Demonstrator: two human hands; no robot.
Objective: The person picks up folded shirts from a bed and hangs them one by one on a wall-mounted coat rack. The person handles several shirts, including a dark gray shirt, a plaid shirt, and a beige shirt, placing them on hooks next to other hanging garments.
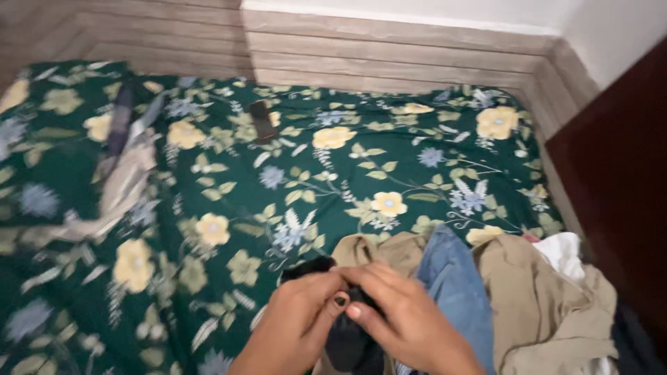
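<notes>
Black garment: a small dark piece of cloth, lying at the near edge of the bed, directly under both hands and at the front of a heap of clothes. Left hand comes in from the near-left, fingers curled closed, thumb and forefinger pinching the upper edge of the black garment. Right hand comes in from the near-right, also closed on the same edge, its fingertips meeting those of the left hand; the two are touching over the cloth. The garment hangs or trails from the pinch toward the near edge, so its long axis runs roughly away-to-near, between the wrists; its lower end passes out of view. Neither hand is nearer: both are on it. One upper corner of the cloth shows just left of the left hand's fingers. Heap behind and to the right: tan garment touching the black one at its far side, jeans just beside the right hand, a second tan garment further right, white cloth at the right edge. A dark flat object, kind unclear, lies well apart near the far edge.
</notes>
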